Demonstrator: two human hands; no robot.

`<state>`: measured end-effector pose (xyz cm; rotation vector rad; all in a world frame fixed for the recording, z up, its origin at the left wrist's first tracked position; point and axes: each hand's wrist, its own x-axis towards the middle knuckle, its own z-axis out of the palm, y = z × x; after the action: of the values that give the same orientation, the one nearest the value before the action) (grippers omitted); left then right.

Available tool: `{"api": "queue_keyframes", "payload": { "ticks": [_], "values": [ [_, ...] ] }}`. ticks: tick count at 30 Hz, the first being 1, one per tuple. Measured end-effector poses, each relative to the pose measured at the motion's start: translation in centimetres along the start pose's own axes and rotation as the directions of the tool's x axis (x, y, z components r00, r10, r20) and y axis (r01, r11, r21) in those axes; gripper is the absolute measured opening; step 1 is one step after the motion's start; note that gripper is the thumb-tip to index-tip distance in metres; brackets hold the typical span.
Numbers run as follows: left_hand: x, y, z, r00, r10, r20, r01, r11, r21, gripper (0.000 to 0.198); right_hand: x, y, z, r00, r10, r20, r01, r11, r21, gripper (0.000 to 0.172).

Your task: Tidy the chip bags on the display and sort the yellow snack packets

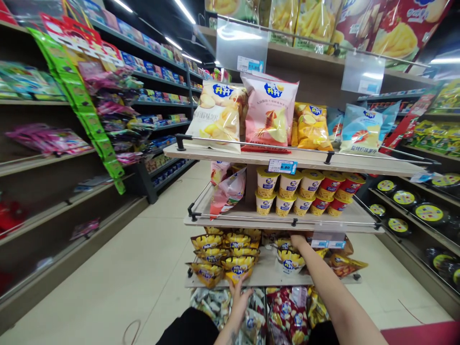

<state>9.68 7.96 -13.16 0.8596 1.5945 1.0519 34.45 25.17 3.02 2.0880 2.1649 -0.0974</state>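
My left hand (240, 296) is at the front edge of the low shelf, fingers spread, the fingertips against the lower corner of a yellow chip bag (237, 266). That bag stands in front of a cluster of similar bags (210, 254). My right hand (297, 241) reaches deep into the same shelf, beside a snack pack with a white lower part (288, 261). Its fingers are hidden by the wrist and the shelf above, so what they touch cannot be made out. To the right of that arm lies a tilted orange-brown bag (345, 265).
Above are a shelf of stacked snack cups (283, 184) and one of upright chip bags (269, 112), both with metal front rails. Bagged snacks (287, 311) fill the bottom level. Shelving with hanging packets (89, 110) stands left, black round packages (429, 212) right.
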Motion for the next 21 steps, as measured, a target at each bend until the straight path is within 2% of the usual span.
{"api": "queue_keyframes", "payload": {
  "ticks": [3, 5, 7, 10, 13, 15, 18, 21],
  "values": [
    [0.2, -0.3, 0.0, 1.000, 0.022, -0.021, -0.022, 1.000, 0.019, 0.056, -1.3, -0.5, 0.0, 1.000, 0.025, -0.004, -0.025, 1.000, 0.001, 0.036],
    [0.3, -0.6, -0.1, 0.999, 0.041, -0.018, -0.041, 0.999, 0.030, 0.054, -2.8, -1.0, -0.2, 0.997, 0.035, -0.068, -0.035, 0.999, 0.007, 0.031],
    [0.4, -0.7, -0.2, 0.999, 0.045, -0.014, -0.045, 0.999, 0.029, 0.054, -4.9, -1.5, 0.1, 0.987, 0.032, -0.155, -0.030, 0.999, 0.014, 0.035],
    [0.5, -0.8, -0.1, 0.999, 0.032, -0.015, -0.032, 0.999, 0.018, 0.056, -8.0, -1.8, 1.5, 0.961, -0.070, -0.266, 0.082, 0.996, 0.032, 0.040],
    [0.5, -0.8, 0.1, 0.999, 0.034, -0.024, -0.034, 0.999, 0.005, 0.056, -9.8, -1.2, 3.2, 0.973, -0.150, -0.173, 0.162, 0.985, 0.055, 0.031],
    [0.4, -0.8, 0.1, 0.999, 0.041, -0.032, -0.041, 0.999, -0.004, 0.055, -10.0, -0.6, 3.6, 0.985, -0.159, -0.074, 0.164, 0.984, 0.071, 0.036],
    [0.3, -0.9, 0.1, 0.998, 0.050, -0.034, -0.050, 0.999, -0.005, 0.054, -9.5, -0.2, 3.1, 0.970, -0.240, -0.033, 0.242, 0.966, 0.096, 0.030],
    [0.4, -1.0, 0.1, 0.997, 0.054, -0.047, -0.053, 0.998, 0.019, 0.052, -8.9, -1.1, 2.1, 0.941, -0.338, -0.024, 0.339, 0.933, 0.122, 0.024]
  ]
}}
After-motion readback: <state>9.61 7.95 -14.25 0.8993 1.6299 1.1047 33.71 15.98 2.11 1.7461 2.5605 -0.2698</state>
